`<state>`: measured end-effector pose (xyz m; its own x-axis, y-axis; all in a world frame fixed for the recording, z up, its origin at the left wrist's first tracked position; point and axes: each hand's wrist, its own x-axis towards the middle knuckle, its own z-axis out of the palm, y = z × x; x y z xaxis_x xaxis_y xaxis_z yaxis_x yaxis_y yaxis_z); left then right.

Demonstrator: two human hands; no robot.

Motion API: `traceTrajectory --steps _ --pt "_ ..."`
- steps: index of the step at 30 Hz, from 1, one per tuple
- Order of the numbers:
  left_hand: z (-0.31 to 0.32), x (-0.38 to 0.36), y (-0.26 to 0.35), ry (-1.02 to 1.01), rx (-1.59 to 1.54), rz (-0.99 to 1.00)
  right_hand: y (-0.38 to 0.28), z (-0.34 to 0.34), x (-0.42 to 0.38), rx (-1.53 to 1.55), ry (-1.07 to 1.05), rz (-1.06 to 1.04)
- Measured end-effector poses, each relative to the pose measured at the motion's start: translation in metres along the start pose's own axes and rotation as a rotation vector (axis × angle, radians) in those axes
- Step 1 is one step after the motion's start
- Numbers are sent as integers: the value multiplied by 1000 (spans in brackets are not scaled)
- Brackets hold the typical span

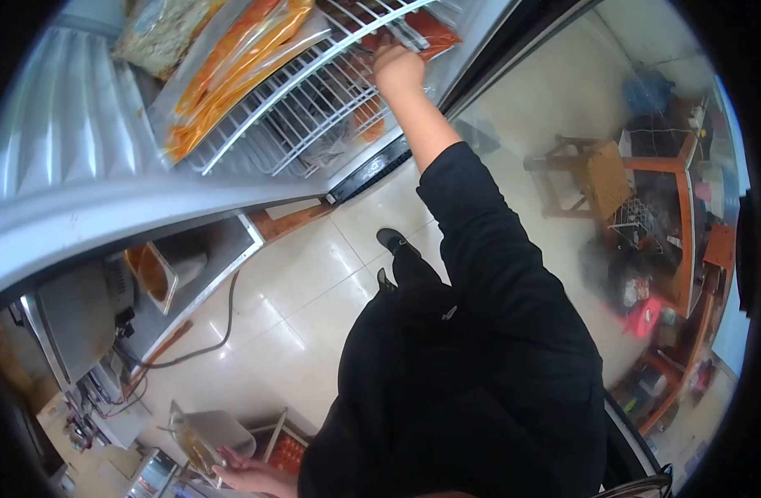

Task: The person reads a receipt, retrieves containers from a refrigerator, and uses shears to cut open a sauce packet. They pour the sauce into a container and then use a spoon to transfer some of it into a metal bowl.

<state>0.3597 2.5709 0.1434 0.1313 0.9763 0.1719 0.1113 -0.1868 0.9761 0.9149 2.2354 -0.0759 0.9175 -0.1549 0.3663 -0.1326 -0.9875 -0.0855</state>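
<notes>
My right hand (399, 70) reaches into the open fridge, over a white wire shelf (293, 83). Its fingers are curled at a clear plastic bag with red contents (434, 37), and the fingertips are partly hidden. Down at the lower left, my left hand (246, 475) grips the edge of a tilted steel container (227, 432) with something orange-brown inside. Part of that grip is hidden by the container and the frame edge. Long clear bags of orange food (239, 62) lie on the shelf to the left of my right hand.
A second steel container (160, 278) stands on a low counter at the left. A dark cable (227, 332) runs across the tiled floor. Red items sit in a crate (287, 452) beside my left hand. A wooden stool (604, 178) and a cluttered rack (683, 224) stand at the right.
</notes>
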Motion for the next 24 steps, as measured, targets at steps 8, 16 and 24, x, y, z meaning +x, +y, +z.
traceTrajectory --steps 8,16,24 --pt "26 5 12 -2 -10 52 -74 -62 -77 486 -385 -391" --pt "42 1 19 -65 -23 45 -126 -43 -95 399 -703 -195" --pt "43 4 23 -34 1 -9 -70 -87 -50 568 -527 -215"
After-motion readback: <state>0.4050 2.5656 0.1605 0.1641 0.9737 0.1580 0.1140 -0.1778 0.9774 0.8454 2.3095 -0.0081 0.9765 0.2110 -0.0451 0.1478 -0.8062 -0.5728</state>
